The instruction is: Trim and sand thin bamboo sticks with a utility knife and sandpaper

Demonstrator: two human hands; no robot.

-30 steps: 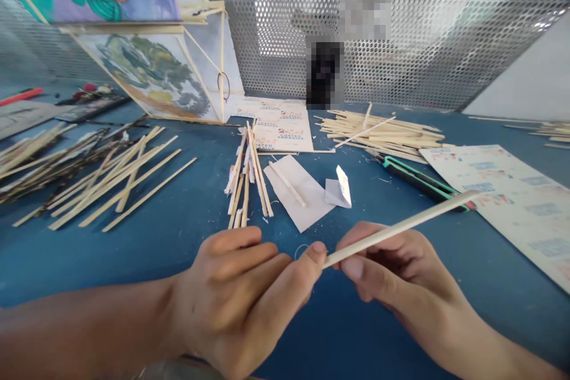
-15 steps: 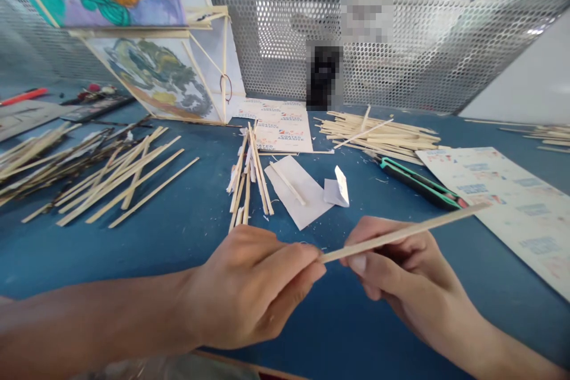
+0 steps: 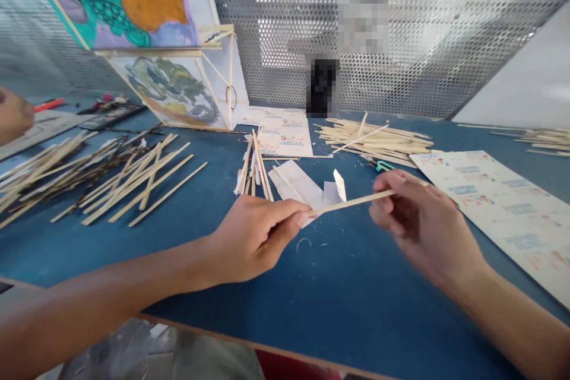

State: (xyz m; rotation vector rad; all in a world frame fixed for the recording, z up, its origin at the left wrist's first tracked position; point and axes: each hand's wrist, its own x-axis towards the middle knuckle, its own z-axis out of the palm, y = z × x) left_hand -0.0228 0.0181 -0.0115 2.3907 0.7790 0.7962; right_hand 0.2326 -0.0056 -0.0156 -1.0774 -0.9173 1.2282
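A thin wooden stick (image 3: 356, 202) runs between my two hands above the blue table. My left hand (image 3: 258, 234) pinches its left end between thumb and fingers. Around the other end curl the fingers of my right hand (image 3: 427, 219), slightly blurred. Behind the stick lie a plain paper sheet (image 3: 307, 181) and a small folded paper piece (image 3: 333, 190). Just beyond my left hand is a bundle of short sticks (image 3: 256, 169), partly covered with white scraps. A black and green utility knife (image 3: 382, 166) is mostly hidden behind my right hand.
Loose sticks (image 3: 146, 181) spread across the left. Another stick pile (image 3: 378, 139) lies at the back. Sandpaper sheets, backing up, rest at centre (image 3: 287, 130) and right (image 3: 494, 208). Painted panels (image 3: 178, 92) stand back left, before a perforated metal screen (image 3: 427, 65). Another person's hand (image 3: 13, 116) shows far left.
My hands have shifted up and away, and the stick now slants less. My right hand has moved to the stick's right end and covers most of the knife. Another person's hand has appeared at left.
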